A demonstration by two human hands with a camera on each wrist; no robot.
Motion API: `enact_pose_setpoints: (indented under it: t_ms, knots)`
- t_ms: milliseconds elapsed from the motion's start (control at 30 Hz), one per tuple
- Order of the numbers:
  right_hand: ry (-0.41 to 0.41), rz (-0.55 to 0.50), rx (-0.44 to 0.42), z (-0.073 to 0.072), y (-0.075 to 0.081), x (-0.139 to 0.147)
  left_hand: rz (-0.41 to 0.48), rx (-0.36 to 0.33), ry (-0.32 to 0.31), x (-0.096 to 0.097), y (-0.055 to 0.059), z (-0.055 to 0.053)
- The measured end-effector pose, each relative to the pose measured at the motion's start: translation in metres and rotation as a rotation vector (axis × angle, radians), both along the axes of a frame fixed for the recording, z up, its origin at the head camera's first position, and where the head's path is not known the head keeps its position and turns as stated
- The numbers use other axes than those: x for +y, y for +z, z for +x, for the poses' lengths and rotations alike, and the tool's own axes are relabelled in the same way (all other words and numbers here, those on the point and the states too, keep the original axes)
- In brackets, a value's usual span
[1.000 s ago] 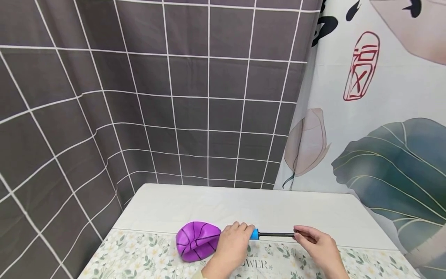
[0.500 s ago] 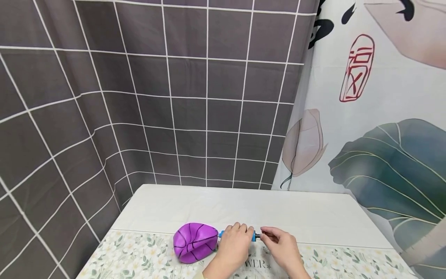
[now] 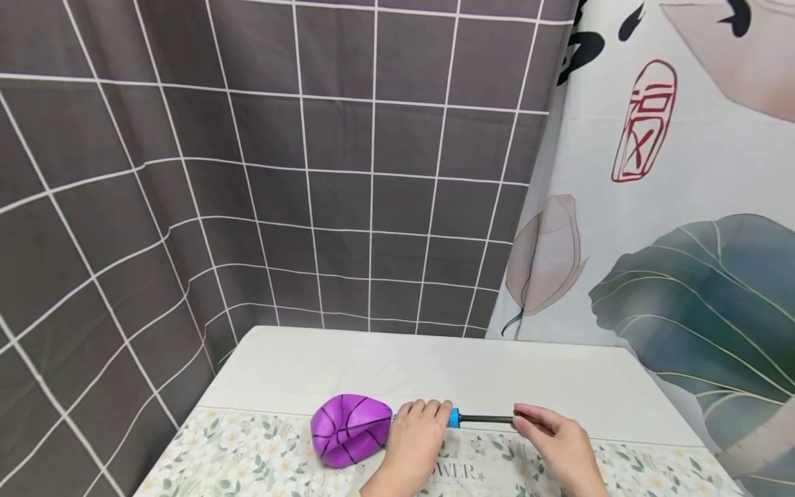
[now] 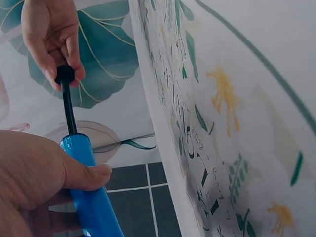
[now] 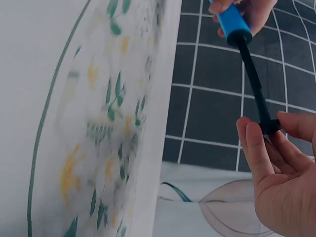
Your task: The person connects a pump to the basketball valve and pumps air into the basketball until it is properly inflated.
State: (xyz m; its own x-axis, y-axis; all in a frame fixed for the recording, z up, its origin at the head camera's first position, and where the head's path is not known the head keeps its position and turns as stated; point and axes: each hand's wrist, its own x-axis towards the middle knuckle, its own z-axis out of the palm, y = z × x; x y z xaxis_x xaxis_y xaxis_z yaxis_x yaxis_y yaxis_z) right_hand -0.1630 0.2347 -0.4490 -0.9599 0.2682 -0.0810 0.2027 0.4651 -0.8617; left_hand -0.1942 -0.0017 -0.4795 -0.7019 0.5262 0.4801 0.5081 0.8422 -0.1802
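Observation:
A dented purple ball with black lines sits on the table, at the left end of a blue hand pump. My left hand grips the pump's blue barrel and hides most of it in the head view. The black plunger rod is drawn well out to the right. At its end, my right hand pinches the small black knob between thumb and fingers. In the left wrist view the right hand shows beyond the rod, holding that knob.
Under the hands lies a table with a white back strip and a flower-printed cloth. A dark grid-patterned curtain hangs behind and at the left. A white curtain with leaf prints hangs at the right.
The right hand pushed the plunger in toward the left hand by half a second ago, and has since drawn it back out to the right. The left hand and ball stay nearly in place.

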Motion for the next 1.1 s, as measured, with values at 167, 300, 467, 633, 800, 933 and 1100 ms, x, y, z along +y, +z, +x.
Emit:
enact_pose_setpoints:
  t_ms: [167, 300, 467, 633, 800, 933, 1100]
  knots:
    - [-0.021, -0.03, -0.027, 0.002, 0.004, 0.014, -0.001, -0.003, 0.007, 0.0, -0.002, -0.002]
    - [-0.035, -0.027, -0.003, 0.0, 0.002, 0.012, 0.002, 0.007, 0.001, 0.0, -0.001, -0.003]
    - [-0.008, -0.008, 0.05, -0.003, -0.004, -0.005, 0.012, 0.091, 0.011, 0.0, -0.002, -0.003]
    - [0.018, 0.038, 0.105, -0.006, -0.009, -0.027, 0.026, 0.177, 0.005, 0.002, -0.003, -0.001]
    - [0.07, 0.035, 0.155, -0.009, -0.017, -0.051, 0.024, 0.195, 0.006, 0.007, -0.004, 0.001]
    - [0.108, 0.051, 0.196, -0.011, -0.019, -0.065, 0.015, 0.179, 0.015, 0.009, -0.004, 0.002]
    - [0.113, 0.072, 0.205, -0.01, -0.019, -0.067, 0.023, 0.081, 0.023, 0.005, -0.003, 0.003]
